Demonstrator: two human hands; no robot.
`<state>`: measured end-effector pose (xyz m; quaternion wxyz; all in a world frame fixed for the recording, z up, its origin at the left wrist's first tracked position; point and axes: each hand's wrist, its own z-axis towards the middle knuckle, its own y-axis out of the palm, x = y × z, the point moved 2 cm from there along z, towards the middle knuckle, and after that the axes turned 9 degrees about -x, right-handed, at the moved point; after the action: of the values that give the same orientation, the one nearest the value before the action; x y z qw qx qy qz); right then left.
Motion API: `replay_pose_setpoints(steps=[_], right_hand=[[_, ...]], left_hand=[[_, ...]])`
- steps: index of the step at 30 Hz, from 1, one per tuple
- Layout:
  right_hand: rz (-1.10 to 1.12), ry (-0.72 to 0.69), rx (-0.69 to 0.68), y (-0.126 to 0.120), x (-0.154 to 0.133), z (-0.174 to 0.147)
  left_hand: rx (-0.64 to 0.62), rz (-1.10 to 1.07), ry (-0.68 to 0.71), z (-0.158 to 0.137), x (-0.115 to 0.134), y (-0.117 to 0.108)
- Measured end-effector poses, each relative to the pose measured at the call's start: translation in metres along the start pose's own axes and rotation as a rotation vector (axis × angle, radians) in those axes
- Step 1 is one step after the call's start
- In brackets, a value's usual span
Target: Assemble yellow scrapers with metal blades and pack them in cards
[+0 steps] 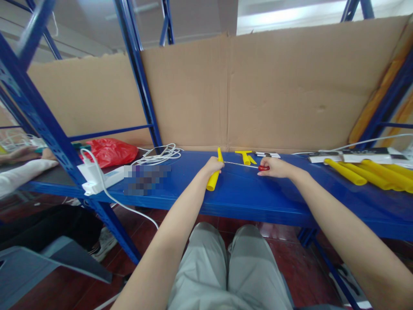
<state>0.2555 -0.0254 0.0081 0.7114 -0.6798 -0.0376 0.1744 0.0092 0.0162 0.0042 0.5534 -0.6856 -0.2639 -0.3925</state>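
My left hand (213, 165) is wrapped round a yellow plastic handle (212, 182), a tube that widens towards me and narrows at its far end. In my right hand (272, 167) is a screwdriver with a red grip (263, 168). Its long thin metal shaft (241, 164) runs left to the yellow handle at my left hand; the tip is hidden there. Just behind the shaft lie small yellow T-shaped pieces (246, 157) on the blue shelf (245, 193).
Several yellow tubes (346, 172) and flat white-and-black boxes (368, 155) lie at the right. Leftwards are a coiled white cable (164, 154), a white power strip (106, 178) and a red plastic bag (111, 151). Another person's sleeve (26, 174) shows far left, beyond a blue post (58, 125).
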Motion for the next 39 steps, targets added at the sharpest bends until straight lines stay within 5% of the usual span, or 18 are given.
replay_pose_setpoints(steps=[6, 13, 25, 39], right_hand=[[-0.038, 0.012, 0.068, 0.001, 0.002, 0.0], [0.028, -0.057, -0.029, 0.001, 0.004, 0.0], [0.005, -0.079, 0.119, 0.006, 0.012, 0.005], [-0.017, -0.014, 0.061, 0.0, 0.001, 0.001]], left_hand=[[0.001, 0.016, -0.016, -0.001, 0.002, 0.0], [0.001, 0.035, -0.036, -0.004, 0.004, 0.0], [-0.004, 0.01, -0.001, -0.004, 0.003, 0.0], [0.0, 0.032, -0.04, -0.01, 0.006, -0.001]])
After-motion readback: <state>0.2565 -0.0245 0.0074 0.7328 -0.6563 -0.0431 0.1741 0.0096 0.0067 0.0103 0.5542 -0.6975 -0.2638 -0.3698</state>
